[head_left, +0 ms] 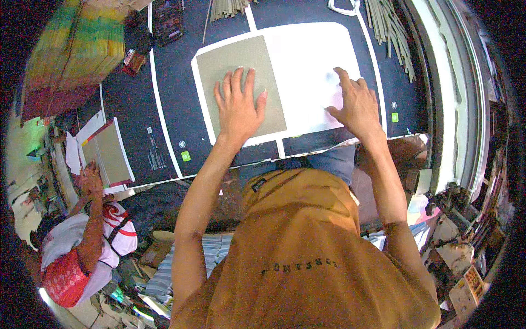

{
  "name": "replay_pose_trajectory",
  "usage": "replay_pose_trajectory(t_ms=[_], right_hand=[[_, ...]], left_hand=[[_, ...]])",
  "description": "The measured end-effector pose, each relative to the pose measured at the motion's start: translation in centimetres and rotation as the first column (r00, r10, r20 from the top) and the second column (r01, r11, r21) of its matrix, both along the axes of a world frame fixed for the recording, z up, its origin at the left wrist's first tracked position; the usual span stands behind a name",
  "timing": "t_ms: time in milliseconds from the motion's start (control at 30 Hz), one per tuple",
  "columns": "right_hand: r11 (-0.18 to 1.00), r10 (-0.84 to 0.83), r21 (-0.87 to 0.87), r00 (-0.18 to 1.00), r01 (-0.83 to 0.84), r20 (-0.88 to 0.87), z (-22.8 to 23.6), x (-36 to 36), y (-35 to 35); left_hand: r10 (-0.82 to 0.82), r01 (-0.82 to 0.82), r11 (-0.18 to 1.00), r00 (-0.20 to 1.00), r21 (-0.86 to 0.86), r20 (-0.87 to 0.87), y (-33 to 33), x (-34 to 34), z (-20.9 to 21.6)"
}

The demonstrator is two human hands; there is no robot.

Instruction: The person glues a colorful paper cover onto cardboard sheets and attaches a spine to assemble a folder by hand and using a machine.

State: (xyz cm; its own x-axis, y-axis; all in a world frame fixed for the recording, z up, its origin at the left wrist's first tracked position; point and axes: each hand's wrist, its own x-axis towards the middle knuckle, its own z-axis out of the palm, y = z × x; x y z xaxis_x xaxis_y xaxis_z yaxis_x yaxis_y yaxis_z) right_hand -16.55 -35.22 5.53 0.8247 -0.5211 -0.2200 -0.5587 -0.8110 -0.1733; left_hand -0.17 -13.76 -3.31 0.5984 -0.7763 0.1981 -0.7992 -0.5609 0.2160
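A grey-brown board (208,71) lies flat on the left part of a large white sheet (301,55) with rounded far corners. My left hand (238,107) rests on the board with its fingers spread. Over the right side of the sheet is my right hand (355,104), thumb and index finger apart and the other fingers curled. No object shows between them. A faint pinkish-grey patch shows on the sheet beside the right thumb. Sheet and board lie on a dark tabletop (181,104) crossed by white lines.
At the left, a co-worker's hand (92,178) touches another board on a sheet (104,153). A tall stack of yellow, green and red sheets (82,49) stands far left. Grey strips (390,33) lie at the far right, near a white ring-shaped thing (344,10).
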Motion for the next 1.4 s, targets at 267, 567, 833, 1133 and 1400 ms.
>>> replay_pose_trajectory(t_ms=[267,567,833,1133,1400], right_hand=[[1.0,0.008,-0.007,1.0,-0.008,0.0,-0.3,0.2,0.0],[1.0,0.001,-0.018,0.891,0.008,0.454,2.2,-1.0,1.3],[0.945,0.27,-0.054,0.671,-0.324,0.69,5.8,7.3,2.7],[0.705,0.211,0.593,0.914,-0.388,0.348,2.3,1.7,1.7],[0.588,-0.293,0.806,0.947,0.07,0.131,-2.4,1.4,4.0]], left_hand=[[0.027,-0.027,1.0,0.999,-0.016,0.022,0.0,-0.2,0.3],[0.473,-0.458,0.875,0.878,-0.159,0.072,-3.7,15.6,1.1],[0.19,-0.201,0.909,0.98,-0.365,-0.065,2.5,8.6,9.1],[-0.464,0.479,0.851,0.878,-0.217,0.12,3.6,6.5,12.8],[-0.222,0.168,0.949,0.958,-0.267,-0.184,-3.5,5.4,1.8]])
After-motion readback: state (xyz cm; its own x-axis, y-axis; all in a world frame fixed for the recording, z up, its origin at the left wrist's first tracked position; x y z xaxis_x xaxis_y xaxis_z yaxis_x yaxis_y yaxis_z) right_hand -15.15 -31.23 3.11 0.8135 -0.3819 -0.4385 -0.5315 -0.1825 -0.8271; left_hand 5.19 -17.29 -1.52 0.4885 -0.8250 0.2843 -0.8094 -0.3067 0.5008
